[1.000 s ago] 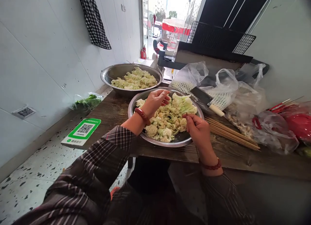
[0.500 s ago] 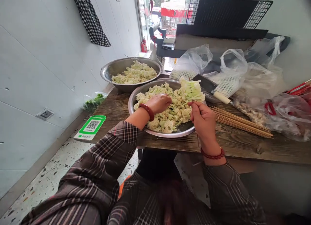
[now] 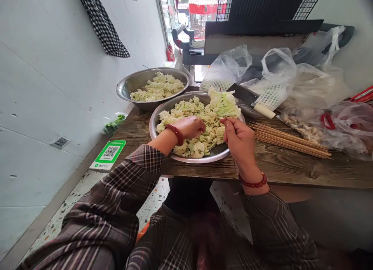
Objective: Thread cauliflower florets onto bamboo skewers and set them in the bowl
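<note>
A metal bowl (image 3: 214,158) full of cauliflower florets (image 3: 189,106) stands near the table's front edge. My left hand (image 3: 190,128) is over the florets with its fingers curled down; their tips, and anything in them, are hidden. At the bowl's right side, my right hand (image 3: 237,135) pinches a thin skewer (image 3: 226,118). Cauliflower pieces (image 3: 223,103) are threaded on the skewer's upper part, above my fingers. Beside my right hand lies a bundle of bare skewers (image 3: 288,141).
A second metal bowl (image 3: 125,81) of cauliflower, with skewers in it, stands at the back left. A cleaver (image 3: 264,110) lies behind the skewer bundle. Plastic bags (image 3: 276,75) cover the back right. A green QR card (image 3: 109,154) lies at the left edge.
The camera view has shifted slightly. My left hand stays low over the florets, its fingers curled a little further down. My right hand still holds the loaded skewer.
</note>
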### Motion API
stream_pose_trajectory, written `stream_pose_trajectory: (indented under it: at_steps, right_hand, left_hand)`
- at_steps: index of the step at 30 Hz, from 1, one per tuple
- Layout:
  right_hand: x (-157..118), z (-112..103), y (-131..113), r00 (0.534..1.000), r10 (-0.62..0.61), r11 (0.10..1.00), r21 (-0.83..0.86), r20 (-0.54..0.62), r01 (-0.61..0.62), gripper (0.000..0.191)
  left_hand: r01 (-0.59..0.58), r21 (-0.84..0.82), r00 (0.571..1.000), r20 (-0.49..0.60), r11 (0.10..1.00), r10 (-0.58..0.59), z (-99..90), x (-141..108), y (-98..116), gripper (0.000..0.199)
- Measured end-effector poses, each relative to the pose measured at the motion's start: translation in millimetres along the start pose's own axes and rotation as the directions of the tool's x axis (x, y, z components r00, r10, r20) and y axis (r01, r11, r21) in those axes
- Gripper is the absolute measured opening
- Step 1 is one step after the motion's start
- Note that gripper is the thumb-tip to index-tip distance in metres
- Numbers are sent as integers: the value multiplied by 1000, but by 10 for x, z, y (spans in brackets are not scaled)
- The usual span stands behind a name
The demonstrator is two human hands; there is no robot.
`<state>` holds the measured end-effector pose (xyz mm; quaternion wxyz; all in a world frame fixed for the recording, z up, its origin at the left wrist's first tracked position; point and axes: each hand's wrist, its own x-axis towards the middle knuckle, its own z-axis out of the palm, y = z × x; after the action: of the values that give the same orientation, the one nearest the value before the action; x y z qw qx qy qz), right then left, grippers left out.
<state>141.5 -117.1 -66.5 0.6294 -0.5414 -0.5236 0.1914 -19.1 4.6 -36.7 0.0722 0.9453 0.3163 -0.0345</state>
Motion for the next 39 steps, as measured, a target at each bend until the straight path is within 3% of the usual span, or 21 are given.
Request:
stream_pose_trajectory:
  at_steps: [4,6,9,12,17,19,23,26,29,32,35,39]
  right_hand:
    - [7,-1,-18,1000,-25,1000,-15,-3,25,33]
    - [10,-3,-32,999,-33,999,-27,-3,33,33]
    - [11,-6,-45,1000,-31,999,-22,1,31,33]
    - [7,-9,-41,1000,-25,1000,-17,3,25,32]
    - [-1,-9,-25,1000,-31,1000,-2,0,31,31]
    - [-3,-8,-23,1000,-30,1000,1,0,30,31]
    - [-1,-7,-25,1000,-24,1000,-10,0,24,30]
    - [0,-5,-29,1000,-10,1000,-7,2,10,31]
    - [0,-4,-39,1000,14,1000,0,5,-14,32]
    - [0,-4,-52,1000,17,1000,-10,-4,-17,34]
    - [-2,-3,-49,1000,19,1000,-13,-14,-19,36]
    - [-14,-1,-19,999,24,1000,-1,-32,-24,37]
  left_hand:
    - [-94,5,992,81,996,93,47,24,-11,42]
    - [-126,-12,988,89,992,126,62,38,-12,35]
    - [-84,-11,996,25,996,85,59,41,5,19]
    - [-28,6,998,-51,1000,29,36,27,21,22]
    - [-90,63,991,105,994,83,47,48,44,20]
    - [-96,74,990,114,993,87,64,62,46,18]
    - [-86,-32,996,3,996,86,47,47,-10,15]
    - [-49,-236,990,-142,970,15,-14,24,-84,10]
    - [26,-566,954,-232,824,-189,-65,18,-122,6]
    - [4,-847,937,-182,531,-298,-86,12,-100,5]
    - [-67,-961,929,-158,268,-335,-100,-7,-72,10]
    - [-154,-987,896,-162,52,-414,-130,-39,-91,14]
